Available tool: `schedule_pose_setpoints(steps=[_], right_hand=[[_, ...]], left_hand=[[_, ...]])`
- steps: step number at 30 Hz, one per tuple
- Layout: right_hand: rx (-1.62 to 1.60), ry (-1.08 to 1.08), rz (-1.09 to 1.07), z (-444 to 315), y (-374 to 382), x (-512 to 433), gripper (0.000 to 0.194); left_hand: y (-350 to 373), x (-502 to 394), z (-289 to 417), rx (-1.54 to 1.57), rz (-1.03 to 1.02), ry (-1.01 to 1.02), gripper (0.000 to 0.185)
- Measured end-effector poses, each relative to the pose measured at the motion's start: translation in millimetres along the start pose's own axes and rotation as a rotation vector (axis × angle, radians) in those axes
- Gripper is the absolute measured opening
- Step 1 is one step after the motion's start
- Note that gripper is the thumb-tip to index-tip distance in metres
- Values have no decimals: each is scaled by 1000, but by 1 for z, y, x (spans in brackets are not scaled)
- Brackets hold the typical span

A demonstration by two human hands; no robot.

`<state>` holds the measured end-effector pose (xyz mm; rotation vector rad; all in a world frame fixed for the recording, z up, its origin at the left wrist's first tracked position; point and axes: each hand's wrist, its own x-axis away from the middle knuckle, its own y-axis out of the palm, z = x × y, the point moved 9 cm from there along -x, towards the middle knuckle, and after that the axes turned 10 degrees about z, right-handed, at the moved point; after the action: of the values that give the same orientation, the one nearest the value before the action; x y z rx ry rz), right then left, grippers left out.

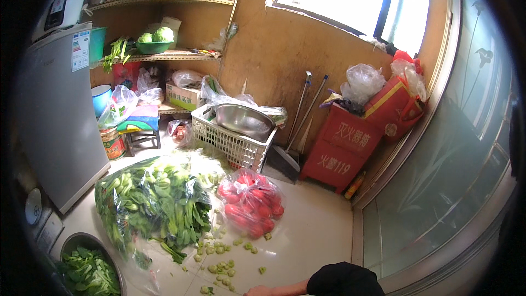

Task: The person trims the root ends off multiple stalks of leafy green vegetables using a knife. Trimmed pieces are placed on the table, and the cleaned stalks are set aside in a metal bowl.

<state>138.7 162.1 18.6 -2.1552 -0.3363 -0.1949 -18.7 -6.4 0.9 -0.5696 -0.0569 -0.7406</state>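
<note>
My right hand (259,292) shows only in part at the bottom edge, reaching in from a black sleeve (345,280). Its fingers are cut off by the frame, so whether it holds anything is hidden. Nearest to it, cut stem ends (222,268) of greens lie scattered over the tiled floor. My left hand is out of view. A large clear plastic bag of bok choy (164,201) lies before me, some leaves spilling from its near side. At lower left, a round basin (69,241) holds loose green leaves (88,269). Beyond the stem ends sits a tied clear bag of red radishes (251,205).
Behind the bags stands a white plastic crate (230,144) with a steel basin (245,121) on top. A refrigerator (65,119) is at left, near a small stool (139,125). A broom (287,160), a red fire extinguisher box (341,148) and a frosted glass door (435,164) are at right.
</note>
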Motion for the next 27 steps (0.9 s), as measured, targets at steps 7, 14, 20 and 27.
schedule_pose_setpoints(steps=[7,14,20,27], right_hand=[[38,16,22,6,10,0,18],[100,55,-41,32,49,-11,17],[97,115,-192,31,44,-7,14],[115,56,-71,12,12,-5,17]], left_hand=[[30,-1,-1,2,-93,13,31],[44,9,-17,5,-139,-18,34],[54,20,-27,-12,-185,-27,37],[101,-15,-5,-86,-261,195,33]])
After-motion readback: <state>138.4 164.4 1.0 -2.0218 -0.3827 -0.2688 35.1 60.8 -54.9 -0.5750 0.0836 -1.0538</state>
